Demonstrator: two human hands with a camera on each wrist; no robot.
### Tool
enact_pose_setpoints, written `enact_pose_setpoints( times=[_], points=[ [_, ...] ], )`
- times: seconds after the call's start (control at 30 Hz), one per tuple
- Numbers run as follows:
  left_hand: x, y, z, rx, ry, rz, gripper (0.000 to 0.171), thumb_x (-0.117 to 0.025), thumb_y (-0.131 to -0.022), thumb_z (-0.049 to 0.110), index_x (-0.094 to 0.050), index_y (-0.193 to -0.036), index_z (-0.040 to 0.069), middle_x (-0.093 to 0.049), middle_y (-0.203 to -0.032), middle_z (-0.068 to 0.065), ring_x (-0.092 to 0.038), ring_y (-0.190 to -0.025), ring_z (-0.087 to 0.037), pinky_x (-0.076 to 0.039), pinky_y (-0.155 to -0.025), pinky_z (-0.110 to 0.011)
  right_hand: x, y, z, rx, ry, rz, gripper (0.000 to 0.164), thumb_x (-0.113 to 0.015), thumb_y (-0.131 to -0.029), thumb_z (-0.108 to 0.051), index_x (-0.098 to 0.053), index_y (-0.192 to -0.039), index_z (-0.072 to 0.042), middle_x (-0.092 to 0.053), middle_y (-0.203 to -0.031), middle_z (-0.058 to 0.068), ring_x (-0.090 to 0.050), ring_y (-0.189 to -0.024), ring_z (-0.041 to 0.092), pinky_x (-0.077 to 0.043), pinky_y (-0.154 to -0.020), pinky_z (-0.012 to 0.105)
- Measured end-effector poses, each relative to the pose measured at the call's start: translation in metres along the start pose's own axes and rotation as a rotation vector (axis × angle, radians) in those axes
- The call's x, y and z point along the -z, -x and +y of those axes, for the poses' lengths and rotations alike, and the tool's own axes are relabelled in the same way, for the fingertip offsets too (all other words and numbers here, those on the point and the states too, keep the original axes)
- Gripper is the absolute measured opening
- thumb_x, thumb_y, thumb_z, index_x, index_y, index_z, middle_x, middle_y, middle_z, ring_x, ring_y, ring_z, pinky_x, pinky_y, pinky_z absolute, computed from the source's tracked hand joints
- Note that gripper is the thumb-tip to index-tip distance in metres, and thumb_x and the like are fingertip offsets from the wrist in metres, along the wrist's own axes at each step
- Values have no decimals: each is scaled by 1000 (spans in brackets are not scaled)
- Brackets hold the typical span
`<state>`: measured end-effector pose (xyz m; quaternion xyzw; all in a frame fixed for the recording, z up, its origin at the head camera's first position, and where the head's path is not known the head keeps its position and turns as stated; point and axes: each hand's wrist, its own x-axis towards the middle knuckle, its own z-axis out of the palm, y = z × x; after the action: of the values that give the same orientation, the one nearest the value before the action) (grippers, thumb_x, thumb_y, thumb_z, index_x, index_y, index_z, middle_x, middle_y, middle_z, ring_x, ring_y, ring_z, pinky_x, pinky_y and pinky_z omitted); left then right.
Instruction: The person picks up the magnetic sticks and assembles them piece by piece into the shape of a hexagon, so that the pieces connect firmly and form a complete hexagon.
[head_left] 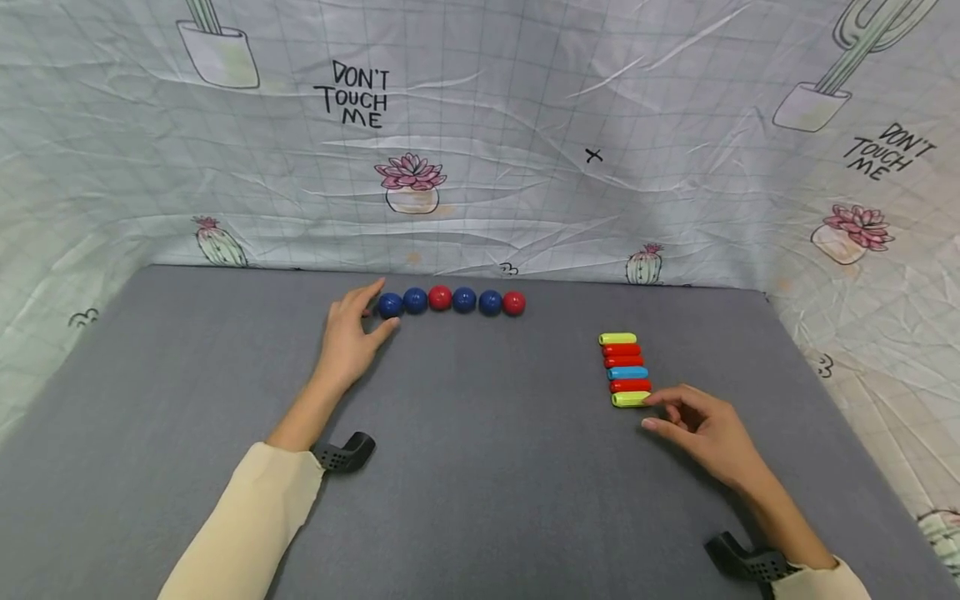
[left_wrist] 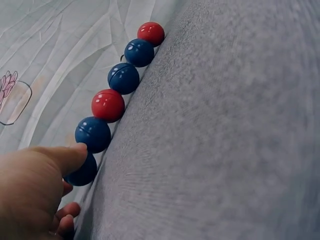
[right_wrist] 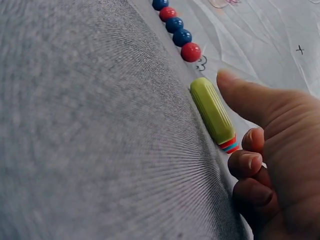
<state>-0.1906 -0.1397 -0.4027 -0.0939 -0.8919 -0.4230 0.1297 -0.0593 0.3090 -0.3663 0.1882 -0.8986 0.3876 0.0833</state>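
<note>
A row of shiny balls in blue and red (head_left: 440,297) lies toward the back of the grey table. My left hand (head_left: 348,333) is at the row's left end, thumb and fingers spread around the last blue ball (head_left: 390,305). In the left wrist view the thumb (left_wrist: 70,157) overlaps that ball. To the right, small ribbed sticks in yellow-green, red and blue (head_left: 627,373) lie side by side in a column. My right hand (head_left: 705,429) is by the near yellow-green stick (head_left: 630,400), index fingertip right at its end, thumb apart from it.
The grey tabletop (head_left: 480,483) spreads between and in front of both rows. A pale printed cloth (head_left: 510,108) hangs behind the table and along its sides. Black wrist-worn devices sit at the left wrist (head_left: 348,454) and right wrist (head_left: 742,560).
</note>
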Motion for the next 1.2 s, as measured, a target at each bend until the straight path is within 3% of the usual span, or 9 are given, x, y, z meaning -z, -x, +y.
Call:
enact_pose_setpoints(
  times=[0.13,0.47,0.73,1.0,1.2],
  points=[
    [-1,-2,2,18,-16,16,56,-70,-89,18,-49,-139,4,-53,-131,-18,-45,-97,-33,-35,-84,-45,-3,0,5,-9,-1,17,27,-75,-76,8,-67,-99,-2,-47,-71,4,-41,-52,11,-35,-45,26],
    [-7,-5,5,68,-60,25,47,-70,-89,19,-57,-133,9,-58,-120,-17,-46,-93,-31,-36,-80,-43,-11,6,41,-8,3,50,32,-77,-77,5,-67,-102,-12,-47,-74,-2,-41,-56,6,-35,-47,23],
    [-6,-3,5,80,-57,52,43,-71,-88,17,-60,-129,9,-61,-118,-17,-48,-94,-31,-37,-80,-43,-13,4,39,-1,40,67,36,-76,-78,2,-68,-109,-15,-45,-74,-3,-39,-58,5,-33,-49,22],
    [-6,-2,5,85,-32,73,42,-74,-86,17,-62,-125,8,-62,-114,-17,-49,-94,-31,-38,-80,-43,-15,2,37,-3,78,97,36,-77,-72,11,-67,-102,-7,-46,-71,1,-38,-56,8,-31,-48,21],
    [-5,-2,5,96,-13,75,43,-75,-84,18,-63,-124,9,-63,-112,-16,-50,-93,-30,-38,-81,-43,-16,1,35,-8,115,102,36,-79,-72,6,-69,-102,-12,-46,-72,-4,-40,-57,6,-32,-49,20]
  ],
)
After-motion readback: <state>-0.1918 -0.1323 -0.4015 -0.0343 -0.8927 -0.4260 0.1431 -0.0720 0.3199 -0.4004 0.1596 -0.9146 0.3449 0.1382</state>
